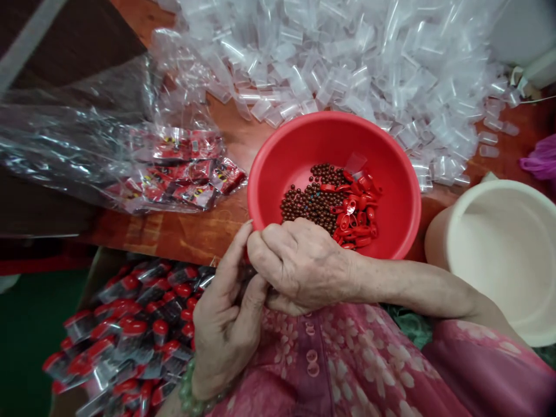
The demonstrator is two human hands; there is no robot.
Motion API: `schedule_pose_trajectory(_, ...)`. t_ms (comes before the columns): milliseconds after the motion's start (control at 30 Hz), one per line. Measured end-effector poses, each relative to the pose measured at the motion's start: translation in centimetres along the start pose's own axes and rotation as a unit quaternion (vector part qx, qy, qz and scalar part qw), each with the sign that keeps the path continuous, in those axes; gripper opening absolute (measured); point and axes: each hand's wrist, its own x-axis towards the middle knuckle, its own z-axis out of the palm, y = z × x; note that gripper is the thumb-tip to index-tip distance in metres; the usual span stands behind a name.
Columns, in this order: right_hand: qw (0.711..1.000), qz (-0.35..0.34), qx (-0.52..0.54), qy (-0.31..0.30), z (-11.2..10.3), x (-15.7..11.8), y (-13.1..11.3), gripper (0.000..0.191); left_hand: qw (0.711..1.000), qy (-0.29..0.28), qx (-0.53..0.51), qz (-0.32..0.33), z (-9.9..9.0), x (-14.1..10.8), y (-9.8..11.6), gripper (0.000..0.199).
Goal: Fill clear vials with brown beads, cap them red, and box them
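My left hand point(232, 313) and my right hand point(304, 263) meet in front of the red basin point(334, 124), at its near left rim. The right fingers are curled into a fist. My left thumb and fingers close around the same spot from the other side. Whatever they hold between them is hidden by the fingers. Inside the basin lie many small brown beads point(310, 202). Beside these is a heap of red plastic caps point(358, 214), with a small transparent piece point(355, 163) behind them.
Transparent plastic tubes point(304, 81) are heaped across the back of the wooden table point(191, 234). A plastic bag holds red packets point(186, 174) at left. Below it, a box contains red-capped tubes point(130, 336). A cream bucket point(454, 231) stands at right, near a purple bag point(541, 159).
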Motion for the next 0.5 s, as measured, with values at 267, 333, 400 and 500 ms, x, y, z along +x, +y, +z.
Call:
schedule_pose_trajectory(267, 0.993, 0.027, 0.050, -0.100, -0.7, -0.8, 0.4, 0.057, 0.997, 0.066, -0.039, 0.001, -1.6, 0.5, -2.1, 0.050)
schedule_pose_trajectory(333, 0.985, 0.045, 0.064, -0.156, -1.1, -1.4, 2.7, 0.062, 0.993, 0.118, 0.007, 0.006, -3.7, 0.1, -3.6, 0.051)
schedule_pose_trajectory(400, 0.973, 0.102, 0.040, -0.202, -1.4, -2.2, 5.7, 0.052, 0.980, 0.169, 0.108, -0.004, -6.8, -0.7, -5.8, 0.055)
schedule_pose_trajectory(500, 0.941, 0.184, -0.017, -0.282, -1.0, -3.6, 9.9, 0.034, 0.914, 0.223, 0.326, -0.090, -12.6, -3.0, -9.0, 0.053)
